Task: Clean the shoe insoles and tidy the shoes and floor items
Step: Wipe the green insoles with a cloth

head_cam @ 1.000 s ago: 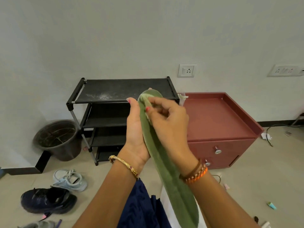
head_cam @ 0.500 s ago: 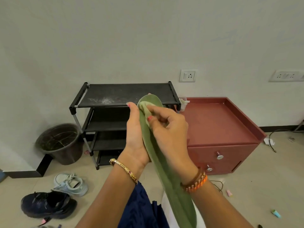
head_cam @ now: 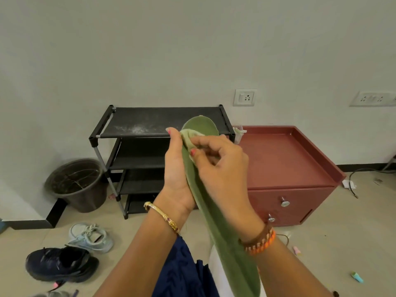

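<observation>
While left hand still grips insole | right fingers keep pinching cloth

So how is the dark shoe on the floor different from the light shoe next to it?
The dark shoe is black or navy, while the light shoe is pale grey-blue with whitish laces. The dark shoe looks bulkier; the light shoe looks smaller. The dark shoe lies nearer the camera; the light shoe lies closer to the shoe rack. Both are sneakers resting on the floor, untouched by either hand.
</observation>
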